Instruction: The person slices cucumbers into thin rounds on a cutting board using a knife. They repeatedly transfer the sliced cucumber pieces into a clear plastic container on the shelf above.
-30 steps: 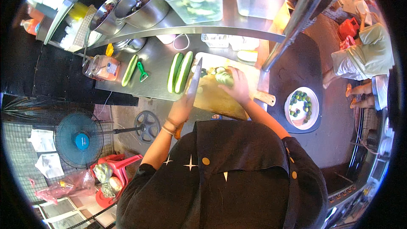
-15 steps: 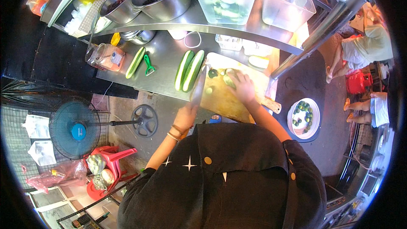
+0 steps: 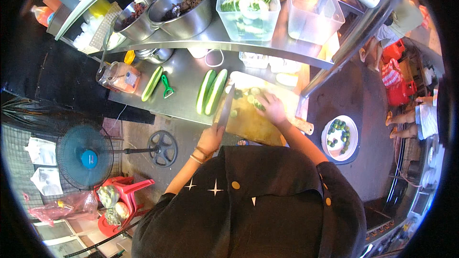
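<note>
My left hand is closed round the handle of a long kitchen knife, its blade pointing away from me over the left side of the wooden cutting board. My right hand rests on the board with bent fingers over cut green pieces, which look like small limes. More small green pieces lie between the knife and that hand. Left of the board, two partly peeled cucumbers lie side by side. Farther left are a third cucumber and a green peeler.
A raised steel shelf carries metal pots, a clear tub of cucumber slices and another clear tub. A metal post slants at right. A white bowl of small green limes stands right; a fan stands left.
The view has shifted slightly, so the shelf and counter sit lower in it. My left hand still holds the knife, and my right hand remains on the green pieces.
</note>
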